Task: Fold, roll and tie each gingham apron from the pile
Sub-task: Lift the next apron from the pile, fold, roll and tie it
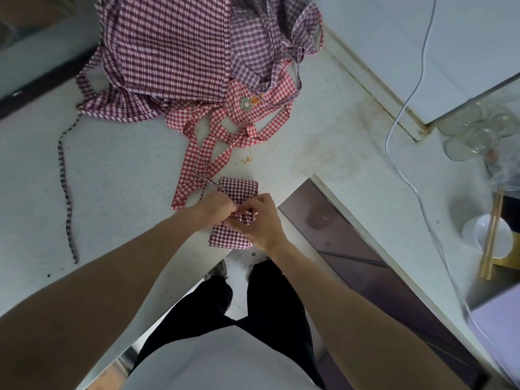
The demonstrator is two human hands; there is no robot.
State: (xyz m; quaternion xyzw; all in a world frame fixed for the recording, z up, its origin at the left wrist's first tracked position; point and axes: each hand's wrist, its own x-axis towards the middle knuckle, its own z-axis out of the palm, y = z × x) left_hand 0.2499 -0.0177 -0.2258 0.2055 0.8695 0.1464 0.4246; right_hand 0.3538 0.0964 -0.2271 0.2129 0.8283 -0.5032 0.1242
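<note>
A small rolled bundle of dark-red-and-white gingham apron cloth lies at the near edge of the pale speckled countertop, right by its inner corner. The left hand and right hand meet over its middle, fingers curled and pinching the thin checked tie strap at the knot. Beyond, well apart, sits the loose pile of gingham aprons, its bright red straps reaching almost to the bundle. Bare counter stretches to the left.
</note>
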